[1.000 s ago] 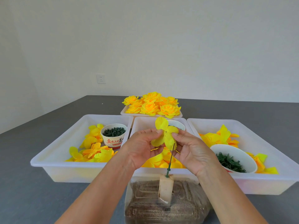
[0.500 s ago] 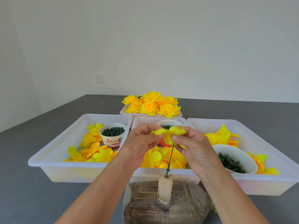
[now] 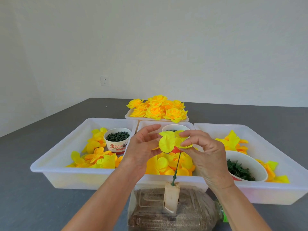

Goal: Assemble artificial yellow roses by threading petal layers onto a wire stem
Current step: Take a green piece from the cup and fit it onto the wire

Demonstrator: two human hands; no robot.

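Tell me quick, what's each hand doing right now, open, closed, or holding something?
Left hand: pinches the yellow petal layer at its left edge, other fingers spread.
Right hand: pinches the same petal layer at its right side, above the wire stem.

Both forearms are bare, no sleeves in view (nor rings), left hand (image 3: 141,147) and right hand (image 3: 205,155) ungloved.

Just a white wall socket (image 3: 105,81) on the plain wall (image 3: 166,47) behind the far left corner of the grey table (image 3: 25,147).
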